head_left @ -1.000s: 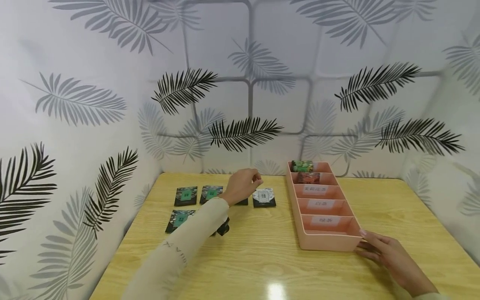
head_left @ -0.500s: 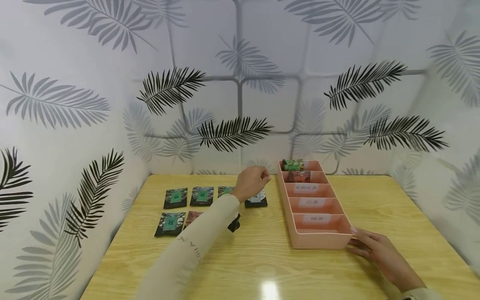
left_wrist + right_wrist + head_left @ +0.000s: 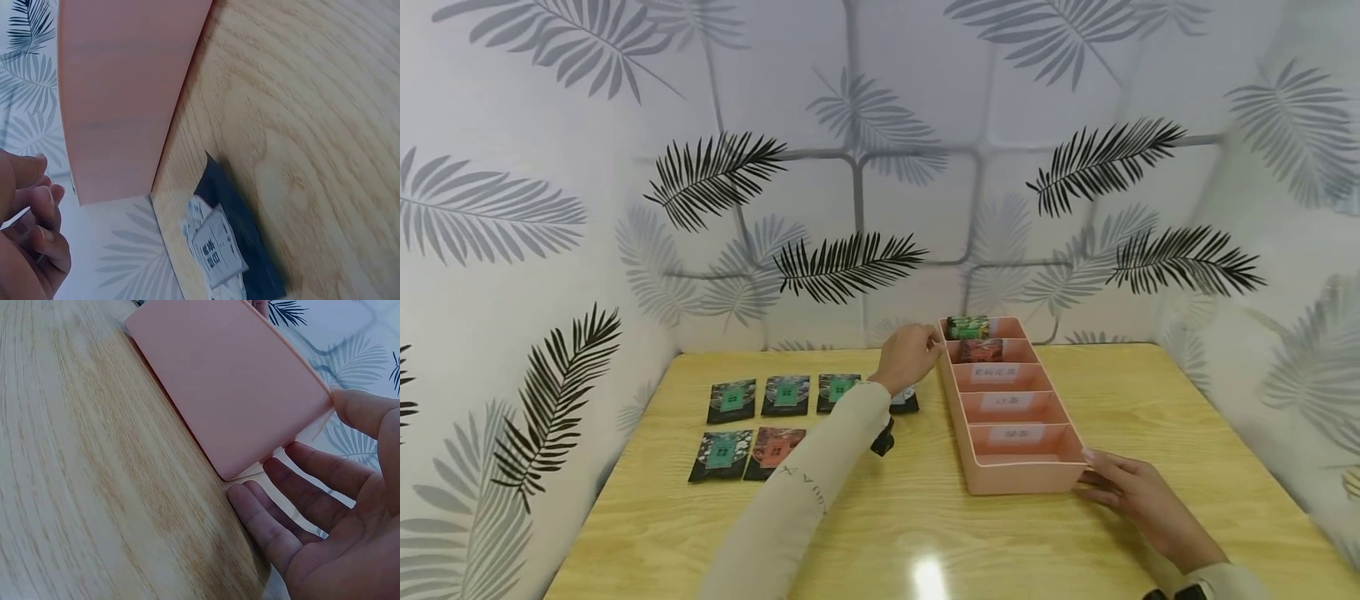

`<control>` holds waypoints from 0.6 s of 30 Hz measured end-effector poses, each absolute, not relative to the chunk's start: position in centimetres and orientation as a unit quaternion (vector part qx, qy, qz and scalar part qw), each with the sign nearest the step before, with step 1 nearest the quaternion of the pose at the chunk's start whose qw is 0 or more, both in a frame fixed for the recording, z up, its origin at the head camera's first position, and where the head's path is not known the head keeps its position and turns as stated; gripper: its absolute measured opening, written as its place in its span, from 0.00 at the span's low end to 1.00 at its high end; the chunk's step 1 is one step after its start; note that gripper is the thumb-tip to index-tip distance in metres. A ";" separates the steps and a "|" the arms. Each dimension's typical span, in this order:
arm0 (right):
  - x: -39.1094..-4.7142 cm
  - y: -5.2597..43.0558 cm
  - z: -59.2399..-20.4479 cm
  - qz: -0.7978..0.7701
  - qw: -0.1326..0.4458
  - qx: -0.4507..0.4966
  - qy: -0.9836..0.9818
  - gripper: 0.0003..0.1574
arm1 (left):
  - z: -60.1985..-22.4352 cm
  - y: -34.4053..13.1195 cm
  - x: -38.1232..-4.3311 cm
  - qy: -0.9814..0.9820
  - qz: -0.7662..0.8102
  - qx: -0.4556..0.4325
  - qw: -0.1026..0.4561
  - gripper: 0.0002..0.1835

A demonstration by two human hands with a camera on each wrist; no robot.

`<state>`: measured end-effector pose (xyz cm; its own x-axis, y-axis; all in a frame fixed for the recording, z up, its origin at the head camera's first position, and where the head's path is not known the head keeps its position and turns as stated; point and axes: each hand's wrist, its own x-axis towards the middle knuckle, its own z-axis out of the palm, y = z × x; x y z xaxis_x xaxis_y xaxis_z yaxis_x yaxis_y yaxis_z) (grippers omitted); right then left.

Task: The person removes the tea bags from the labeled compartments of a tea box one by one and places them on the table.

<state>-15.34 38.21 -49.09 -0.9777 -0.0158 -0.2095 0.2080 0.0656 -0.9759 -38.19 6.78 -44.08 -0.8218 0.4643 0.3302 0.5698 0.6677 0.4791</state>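
Note:
My left hand (image 3: 910,358) hovers by the far left side of a pink divided box (image 3: 1021,477). Its fingers (image 3: 47,206) are loosely curled and nothing shows between them. Under the left wrist lies a white-and-black tea sachet (image 3: 215,247), partly covered by the arm in the head view. My right hand (image 3: 1138,504) holds the box's near right corner, thumb on the rim and the other fingers along the side. A green sachet (image 3: 968,327) sits in the farthest compartment and a red sachet (image 3: 981,350) in the one before it.
Several dark sachets with green labels, such as the far left one (image 3: 732,401), lie in rows on the wooden table (image 3: 1000,550). A red sachet (image 3: 777,450) is partly behind the left sleeve. A leaf-patterned curtain (image 3: 925,192) stands behind.
My left hand has moved right, from over the sachets to the box's left side. The view has turned right. My right hand keeps its place at the box corner.

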 end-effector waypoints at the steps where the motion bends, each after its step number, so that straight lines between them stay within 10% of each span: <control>1: -15.3 38.2 -49.1 -0.679 0.082 0.066 0.726 0.37 | -44.1 7.1 -38.2 -0.909 -0.292 -0.284 0.089 0.09; 18: -15.1 38.4 -49.0 -0.678 0.073 0.095 0.725 0.42 | -44.7 12.3 -38.7 -0.925 -0.238 -0.283 0.088 0.09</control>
<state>-15.11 38.45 -49.02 -0.9712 0.0392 -0.2348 0.2369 0.0617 -0.9696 -38.74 12.29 -44.71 -0.8242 0.4822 0.2969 0.5656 0.7261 0.3911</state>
